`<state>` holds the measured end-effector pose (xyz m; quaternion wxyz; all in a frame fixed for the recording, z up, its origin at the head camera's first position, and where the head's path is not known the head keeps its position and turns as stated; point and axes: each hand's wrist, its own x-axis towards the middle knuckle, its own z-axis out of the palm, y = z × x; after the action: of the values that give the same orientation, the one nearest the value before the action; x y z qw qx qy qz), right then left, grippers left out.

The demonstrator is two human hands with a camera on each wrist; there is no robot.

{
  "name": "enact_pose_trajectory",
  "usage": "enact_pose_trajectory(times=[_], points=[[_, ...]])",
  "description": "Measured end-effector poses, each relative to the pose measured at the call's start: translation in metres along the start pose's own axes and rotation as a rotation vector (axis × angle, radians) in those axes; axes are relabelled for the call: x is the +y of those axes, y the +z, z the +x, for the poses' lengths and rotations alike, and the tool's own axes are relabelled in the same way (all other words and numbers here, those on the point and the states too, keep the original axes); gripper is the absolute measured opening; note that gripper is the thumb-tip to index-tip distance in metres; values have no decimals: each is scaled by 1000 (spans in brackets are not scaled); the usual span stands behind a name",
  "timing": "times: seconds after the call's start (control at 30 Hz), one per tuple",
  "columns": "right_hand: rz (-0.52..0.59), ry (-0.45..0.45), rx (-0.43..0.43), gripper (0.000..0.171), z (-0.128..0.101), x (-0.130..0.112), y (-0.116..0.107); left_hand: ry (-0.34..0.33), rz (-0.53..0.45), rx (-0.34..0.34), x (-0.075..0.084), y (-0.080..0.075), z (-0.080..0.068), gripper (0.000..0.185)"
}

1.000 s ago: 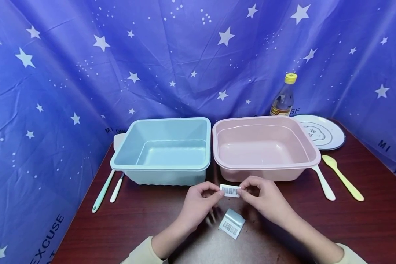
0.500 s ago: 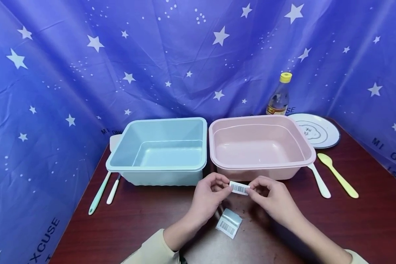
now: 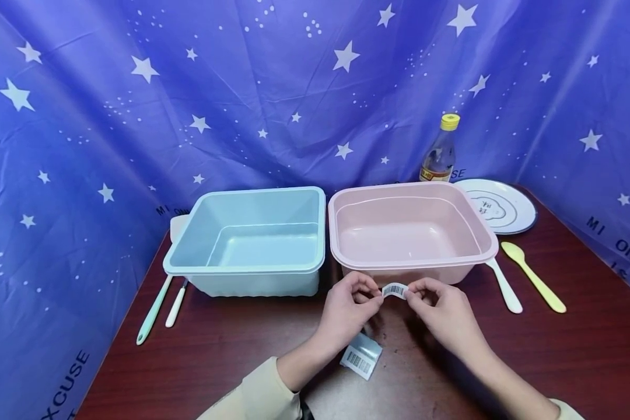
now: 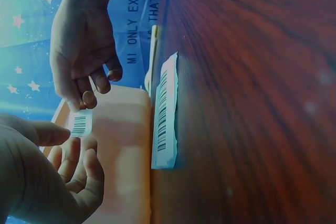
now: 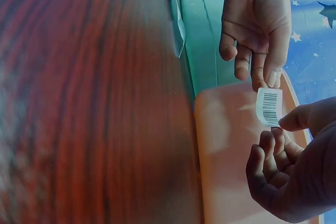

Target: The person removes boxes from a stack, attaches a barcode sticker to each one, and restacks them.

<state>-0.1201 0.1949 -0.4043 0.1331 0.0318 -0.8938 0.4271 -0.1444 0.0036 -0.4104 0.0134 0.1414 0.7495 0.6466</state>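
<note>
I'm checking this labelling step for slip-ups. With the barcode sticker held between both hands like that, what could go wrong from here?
1. The sticker is pinched at both ends by the left hand and right hand and already bows; it may fold and stick to itself.
2. Fingertips on its ends could weaken the glue there, if the sticky side is bare.
3. The backing sheet lies loose under the hands beside the left wrist; a sleeve might sweep it away.
</note>
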Motion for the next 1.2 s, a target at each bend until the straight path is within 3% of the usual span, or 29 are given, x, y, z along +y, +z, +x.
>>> enact_pose_trajectory(times=[0.23,0.57,0.87,1.2], points=[[16,-2,17,5,3,7,3,-1,72,45,-2,4,5,10],[26,7,45,5,4,11,5,-24,147,53,-1,5,5,4],[104,87,-27,7,4,10,6,-96,-6,-13,-4,10,6,15],[106,71,-33,11,3,11,6,-147,-50,-60,-5,12,5,28]])
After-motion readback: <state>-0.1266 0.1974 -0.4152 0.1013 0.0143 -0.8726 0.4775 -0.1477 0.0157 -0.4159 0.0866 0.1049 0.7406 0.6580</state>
